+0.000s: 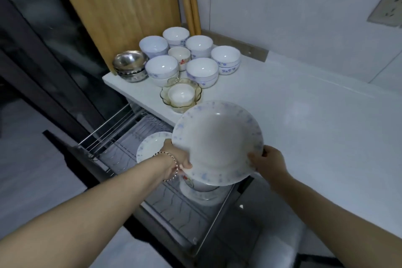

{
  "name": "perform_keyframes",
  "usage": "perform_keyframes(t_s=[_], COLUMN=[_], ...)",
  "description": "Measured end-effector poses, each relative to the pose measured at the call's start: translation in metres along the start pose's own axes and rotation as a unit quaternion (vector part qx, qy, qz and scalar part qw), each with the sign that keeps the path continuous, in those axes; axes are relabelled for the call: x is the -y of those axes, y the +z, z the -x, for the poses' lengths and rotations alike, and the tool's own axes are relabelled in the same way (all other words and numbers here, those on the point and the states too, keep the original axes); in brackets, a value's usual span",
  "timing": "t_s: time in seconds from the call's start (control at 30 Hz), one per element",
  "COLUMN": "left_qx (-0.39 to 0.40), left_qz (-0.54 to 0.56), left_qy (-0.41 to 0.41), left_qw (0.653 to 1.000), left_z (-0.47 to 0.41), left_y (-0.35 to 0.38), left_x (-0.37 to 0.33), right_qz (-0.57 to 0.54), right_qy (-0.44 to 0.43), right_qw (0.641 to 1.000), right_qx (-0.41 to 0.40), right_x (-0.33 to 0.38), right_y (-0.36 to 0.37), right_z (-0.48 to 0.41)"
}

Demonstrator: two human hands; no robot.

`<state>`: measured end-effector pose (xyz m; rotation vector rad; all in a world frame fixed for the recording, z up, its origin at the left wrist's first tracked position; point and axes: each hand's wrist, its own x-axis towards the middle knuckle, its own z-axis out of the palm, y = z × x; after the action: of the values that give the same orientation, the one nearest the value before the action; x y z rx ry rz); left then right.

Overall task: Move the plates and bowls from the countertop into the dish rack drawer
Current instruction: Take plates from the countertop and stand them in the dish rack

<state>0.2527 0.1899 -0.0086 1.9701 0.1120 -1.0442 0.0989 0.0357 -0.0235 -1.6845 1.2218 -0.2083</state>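
My left hand point(176, 159) and right hand point(268, 163) grip a blue-flecked plate point(217, 143) by opposite rims, over the dish rack drawer point(174, 206) below the counter's point(304, 119) near edge.

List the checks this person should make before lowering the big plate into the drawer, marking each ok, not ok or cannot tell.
1. Grip: left hand and right hand hold opposite rims of the plate: ok.
2. Dish rack drawer pulled open below: ok.
3. Straight path down: stacked dishes sit right under the plate: not ok.
4. Free slot beside the racked plate: cannot tell, partly hidden.
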Motion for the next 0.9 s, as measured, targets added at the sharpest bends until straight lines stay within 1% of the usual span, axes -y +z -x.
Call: perform_keyframes(t_s=[0.07,0.17,0.37,0.47,0.57,0.67,0.77,0.83,0.9], left_qx=[0.0,0.002,-0.004,0.01,0.01,0.012,0.009,0.007,0.011], left_qz=[-0.032,-0.039,-0.032,-0.009,-0.014,-0.012,-0.019,-0.012,-0.03], left_qy=[-0.021,-0.037,-0.076,-0.092,-0.098,-0.105,-0.092,-0.082,-0.073], left_qw=[0.999,0.999,0.997,0.996,0.995,0.994,0.996,0.997,0.997], left_z=[0.015,0.026,0.024,0.022,0.015,-0.005,-0.046,-0.079,-0.114], left_y=[-0.016,-0.034,-0.065,-0.089,-0.113,-0.142,-0.177,-0.2,-0.22], left_x=[0.016,0.038,0.087,0.107,0.115,0.118,0.115,0.112,0.106], right_qz=[0.006,0.001,-0.02,-0.032,-0.034,-0.026,-0.026,-0.016,-0.025], right_qy=[0.005,0.015,0.069,0.089,0.101,0.113,0.118,0.126,0.144], right_qw=[1.0,0.999,0.995,0.991,0.989,0.987,0.987,0.988,0.988], right_qx=[0.014,0.031,0.075,0.093,0.104,0.108,0.102,0.083,0.053], right_x=[-0.005,-0.017,-0.043,-0.045,-0.039,-0.024,-0.01,-0.002,0.005], right_y=[0.011,0.029,0.074,0.098,0.126,0.162,0.206,0.239,0.273], right_z=[0.022,0.046,0.076,0.088,0.09,0.084,0.07,0.059,0.045])
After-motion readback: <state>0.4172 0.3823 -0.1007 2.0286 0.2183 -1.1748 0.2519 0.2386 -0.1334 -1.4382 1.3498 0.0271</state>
